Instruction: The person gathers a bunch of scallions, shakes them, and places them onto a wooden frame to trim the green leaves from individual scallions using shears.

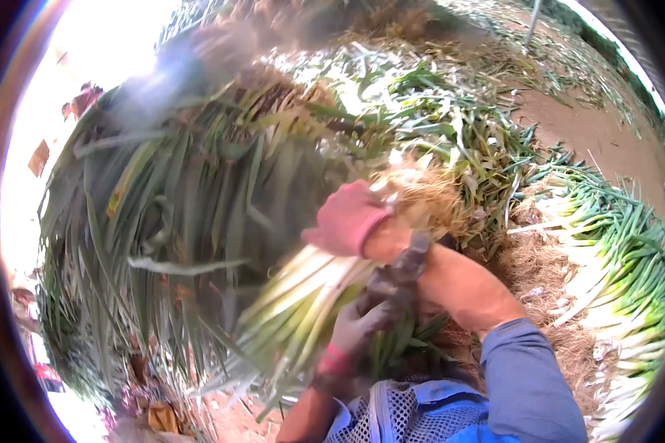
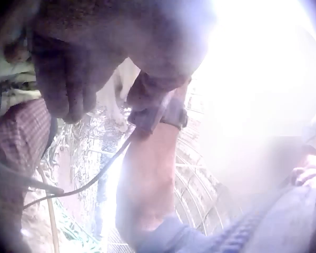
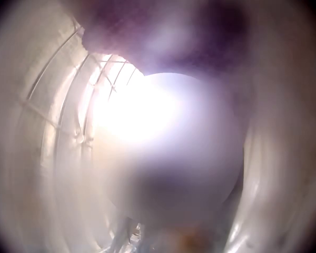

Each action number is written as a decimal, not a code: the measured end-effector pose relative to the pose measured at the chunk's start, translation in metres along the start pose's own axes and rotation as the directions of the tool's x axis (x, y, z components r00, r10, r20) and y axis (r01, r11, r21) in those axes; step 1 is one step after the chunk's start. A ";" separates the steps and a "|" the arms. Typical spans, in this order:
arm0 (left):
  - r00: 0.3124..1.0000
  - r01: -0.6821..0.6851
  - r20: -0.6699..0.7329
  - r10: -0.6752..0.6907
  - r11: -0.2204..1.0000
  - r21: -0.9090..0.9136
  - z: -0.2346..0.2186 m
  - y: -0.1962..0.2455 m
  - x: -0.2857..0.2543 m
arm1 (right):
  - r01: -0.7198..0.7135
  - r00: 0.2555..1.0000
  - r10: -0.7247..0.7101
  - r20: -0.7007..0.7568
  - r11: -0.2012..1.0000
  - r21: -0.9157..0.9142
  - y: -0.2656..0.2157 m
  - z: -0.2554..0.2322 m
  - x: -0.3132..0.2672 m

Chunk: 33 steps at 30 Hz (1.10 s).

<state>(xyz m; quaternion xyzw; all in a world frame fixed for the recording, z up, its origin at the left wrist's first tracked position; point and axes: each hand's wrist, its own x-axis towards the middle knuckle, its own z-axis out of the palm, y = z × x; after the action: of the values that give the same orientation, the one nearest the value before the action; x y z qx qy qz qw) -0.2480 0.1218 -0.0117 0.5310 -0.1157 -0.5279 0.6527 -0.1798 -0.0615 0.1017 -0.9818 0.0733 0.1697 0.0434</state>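
A bundle of leeks [image 1: 303, 288] lies before the person, with pale stems toward the hands and green leaves spreading to the lower left. The right hand [image 1: 347, 218], in a pink glove, has its fingers curled at the upper side of the pale stems, and its forearm crosses over the left hand. Lower down, the left hand [image 1: 358, 317], in a greyish glove with a red cuff, grips at the stems close under the right wrist. In the left wrist view, gloved fingers [image 2: 68, 84] hang down near the strapped right wrist [image 2: 158, 116]. Blur hides the right wrist view's detail.
A tall heap of leeks with drooping green leaves [image 1: 177, 207] stands at the left. Tan roots [image 1: 425, 192] lie beyond the right forearm. More leeks [image 1: 621, 273] are laid in a row at the right. Loose leaves [image 1: 436, 103] cover the ground behind, beside bare soil [image 1: 569, 122].
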 end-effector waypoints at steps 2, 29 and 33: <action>0.986 0.092 0.136 -0.099 0.994 0.052 -0.010 -0.009 0.009 | -0.004 1.000 0.005 -0.020 0.999 0.050 0.002 0.005 0.004; 0.955 0.005 0.165 0.246 0.544 -0.839 -0.021 -0.058 0.029 | -0.066 0.985 0.072 0.156 0.997 -0.043 -0.017 0.003 0.037; 0.958 -0.020 0.131 0.254 0.517 -0.856 -0.021 -0.049 0.028 | -0.066 0.985 0.086 0.148 0.988 -0.140 -0.026 -0.002 0.043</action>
<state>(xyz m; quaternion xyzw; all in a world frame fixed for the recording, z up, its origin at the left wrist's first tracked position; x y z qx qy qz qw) -0.2487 0.1172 -0.0720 0.0690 0.0355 -0.5236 0.8484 -0.1353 -0.0413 0.0903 -0.9630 0.0956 0.2510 -0.0239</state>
